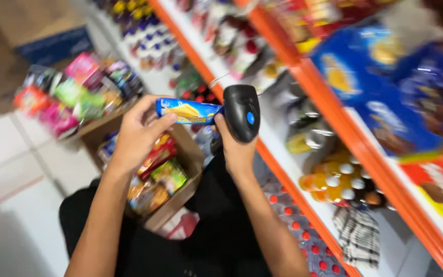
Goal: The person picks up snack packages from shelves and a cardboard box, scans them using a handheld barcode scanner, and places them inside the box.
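An open brown cardboard box (183,154) is seen below the hands, resting against the person's dark-clothed lap, and is filled with glossy snack packets in red, green and yellow (157,174). A slim blue tube-shaped biscuit packet with a yellow picture (186,111) is held level above the box, clamped at its left end by the left hand (138,134), thumb on top and fingers curled behind. A black plastic handheld barcode scanner with a blue button (243,112) is gripped by the closed right hand (237,149), its head just beside the packet's right end. Orange-edged shelves (334,118) hold blurred bottles and blue bags alongside.
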